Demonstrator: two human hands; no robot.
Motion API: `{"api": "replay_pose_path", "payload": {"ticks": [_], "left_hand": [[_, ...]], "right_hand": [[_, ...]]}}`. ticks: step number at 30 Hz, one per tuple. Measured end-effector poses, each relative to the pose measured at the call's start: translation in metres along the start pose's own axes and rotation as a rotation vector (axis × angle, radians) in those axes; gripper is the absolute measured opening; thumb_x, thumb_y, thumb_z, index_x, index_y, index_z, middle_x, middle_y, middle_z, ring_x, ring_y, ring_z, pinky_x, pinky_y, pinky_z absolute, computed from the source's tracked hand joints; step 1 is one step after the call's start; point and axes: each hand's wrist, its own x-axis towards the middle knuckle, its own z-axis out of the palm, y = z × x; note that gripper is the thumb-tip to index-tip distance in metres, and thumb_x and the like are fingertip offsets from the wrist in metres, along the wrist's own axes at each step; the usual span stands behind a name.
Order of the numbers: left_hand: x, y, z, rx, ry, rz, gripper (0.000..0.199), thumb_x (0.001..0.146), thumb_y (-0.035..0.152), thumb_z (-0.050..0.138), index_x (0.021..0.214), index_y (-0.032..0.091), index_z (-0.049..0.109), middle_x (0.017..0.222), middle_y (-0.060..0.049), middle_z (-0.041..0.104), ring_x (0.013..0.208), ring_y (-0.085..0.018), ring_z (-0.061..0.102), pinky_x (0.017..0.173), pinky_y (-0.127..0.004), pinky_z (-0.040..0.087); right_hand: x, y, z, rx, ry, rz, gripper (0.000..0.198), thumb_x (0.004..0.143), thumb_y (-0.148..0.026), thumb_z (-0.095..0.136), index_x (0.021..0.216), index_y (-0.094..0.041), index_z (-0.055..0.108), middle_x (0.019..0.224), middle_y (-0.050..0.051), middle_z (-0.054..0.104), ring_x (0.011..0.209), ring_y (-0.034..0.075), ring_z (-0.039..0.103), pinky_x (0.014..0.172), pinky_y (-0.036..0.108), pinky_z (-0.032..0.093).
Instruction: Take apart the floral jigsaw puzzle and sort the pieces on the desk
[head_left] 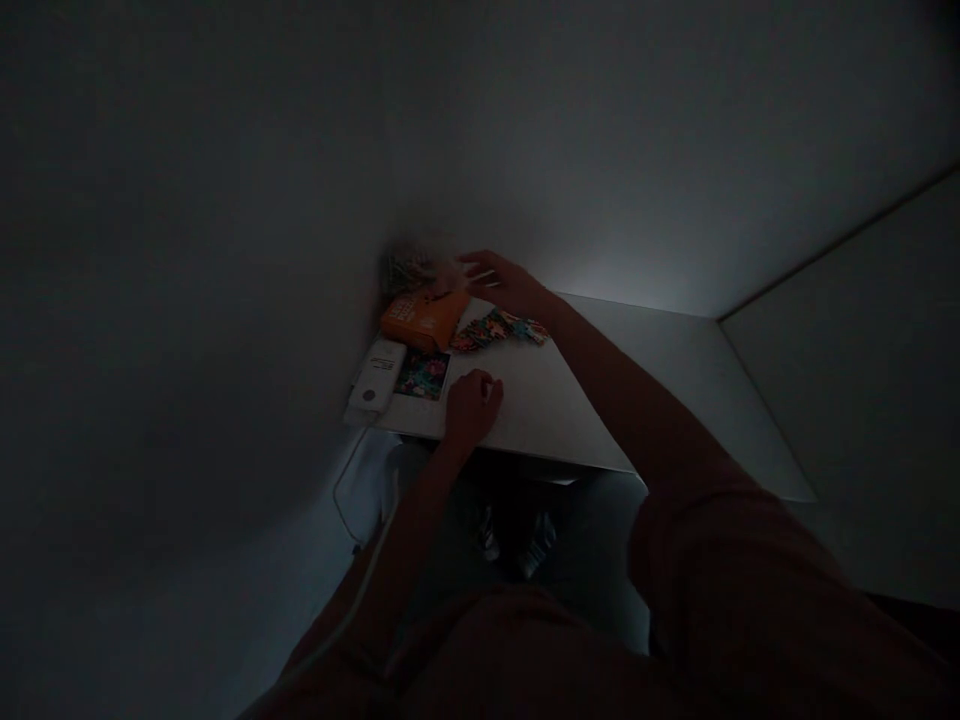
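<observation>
The scene is very dim. My right hand (506, 287) reaches over the far part of the white table (570, 400), its fingers stretched out and apart. Close to those fingertips lies an orange package (425, 320) with white lettering. Just below the hand are small multicoloured pieces (491, 330), which look like puzzle pieces. My left hand (472, 405) rests near the table's front edge with its fingers curled in; whatever they may hold is hidden. Beside it on the left lies a colourful picture card (424, 376).
A white box-like object (377, 375) with dark print lies at the table's left end. A pale cable (337, 490) hangs below it. Behind the orange package is a dark, unclear bundle (405, 268). Walls (637, 180) enclose the table at the back and left.
</observation>
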Motion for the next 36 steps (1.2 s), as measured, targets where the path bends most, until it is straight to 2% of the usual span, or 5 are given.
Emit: {"api": "replay_pose_path", "payload": {"ticks": [8, 13, 23, 29, 36], "left_hand": [[0.04, -0.005, 0.012, 0.178, 0.136, 0.102, 0.076, 0.105, 0.045, 0.074, 0.173, 0.018, 0.053, 0.177, -0.028, 0.062, 0.167, -0.047, 0.055, 0.142, -0.07, 0.043], [0.096, -0.005, 0.028, 0.358, 0.158, 0.059, 0.108, 0.102, 0.068, 0.079, 0.184, 0.012, 0.038, 0.189, -0.038, 0.044, 0.177, -0.059, 0.041, 0.144, -0.083, 0.031], [0.144, 0.037, 0.08, 0.363, -0.314, 0.487, 0.085, 0.107, 0.063, 0.076, 0.179, 0.022, 0.058, 0.185, -0.024, 0.058, 0.173, -0.042, 0.052, 0.148, -0.064, 0.035], [0.16, 0.013, 0.088, 0.378, -0.109, 0.257, 0.105, 0.103, 0.076, 0.076, 0.177, 0.006, 0.053, 0.186, -0.036, 0.052, 0.181, -0.052, 0.041, 0.152, -0.075, 0.027], [0.163, 0.012, 0.087, 0.362, -0.299, 0.409, 0.088, 0.115, 0.068, 0.058, 0.182, 0.012, 0.05, 0.193, -0.027, 0.048, 0.185, -0.043, 0.038, 0.155, -0.069, 0.027]], "right_hand": [[-0.164, 0.1, -0.032, -0.357, 0.326, 0.399, 0.061, 0.106, -0.063, 0.074, 0.15, -0.02, 0.077, 0.155, 0.027, 0.077, 0.144, 0.042, 0.075, 0.129, 0.065, 0.058], [-0.234, 0.132, -0.053, -0.45, 0.452, 0.554, 0.068, 0.107, -0.053, 0.065, 0.163, -0.015, 0.07, 0.167, 0.034, 0.068, 0.156, 0.053, 0.068, 0.133, 0.082, 0.045], [-0.212, 0.166, -0.05, -0.54, 0.3, 0.377, 0.071, 0.112, -0.054, 0.076, 0.179, -0.032, 0.063, 0.191, 0.018, 0.055, 0.177, 0.041, 0.052, 0.143, 0.068, 0.039], [-0.224, 0.185, -0.068, -0.549, 0.387, 0.44, 0.054, 0.108, -0.044, 0.078, 0.161, -0.035, 0.08, 0.178, 0.015, 0.069, 0.163, 0.046, 0.063, 0.137, 0.075, 0.043], [-0.219, 0.19, -0.068, -0.536, 0.383, 0.439, 0.057, 0.116, -0.047, 0.064, 0.171, -0.034, 0.073, 0.19, 0.013, 0.058, 0.174, 0.045, 0.052, 0.142, 0.073, 0.033]]}}
